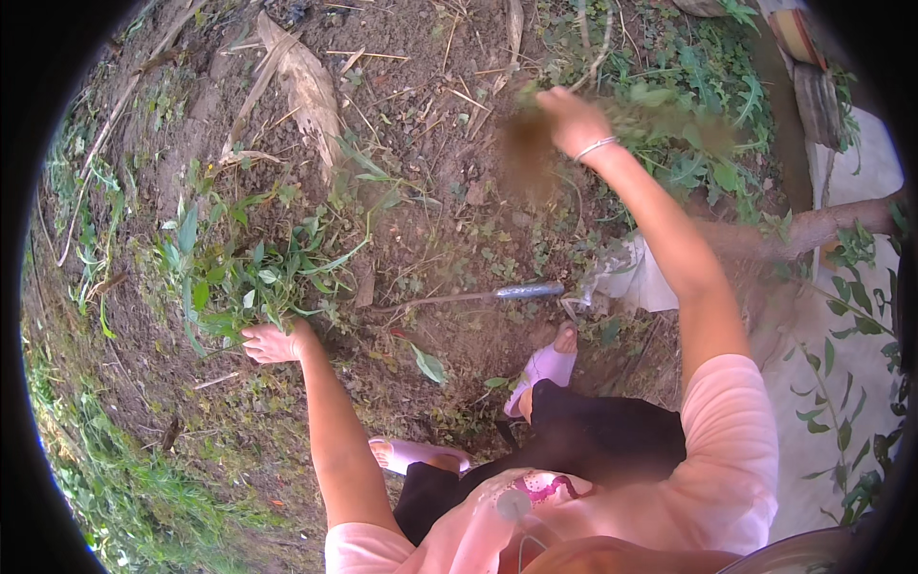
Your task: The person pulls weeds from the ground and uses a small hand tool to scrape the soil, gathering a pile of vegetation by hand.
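My left hand (pixel 276 343) is low over the soil at left, its fingers curled at the base of a bunch of leafy green weeds (pixel 265 276). Farther out on the right, my right hand (pixel 577 122) is closed and blurred by motion. It grips an uprooted weed, whose brown root clump (pixel 531 147) shows as a smear beside the fingers. Between my hands, a hand tool (pixel 529 290) with a worn bluish handle and a thin rusty shaft lies on the ground. The tool's far end is partly hidden by plants.
A split piece of dry wood (pixel 305 86) lies at upper left. White plastic sheeting (pixel 635 276) is beneath my right forearm, near a tree trunk (pixel 803 233). Green weeds (pixel 706 100) grow at upper right, beside pale paving (pixel 796 344). My feet wear pink slippers (pixel 541 369).
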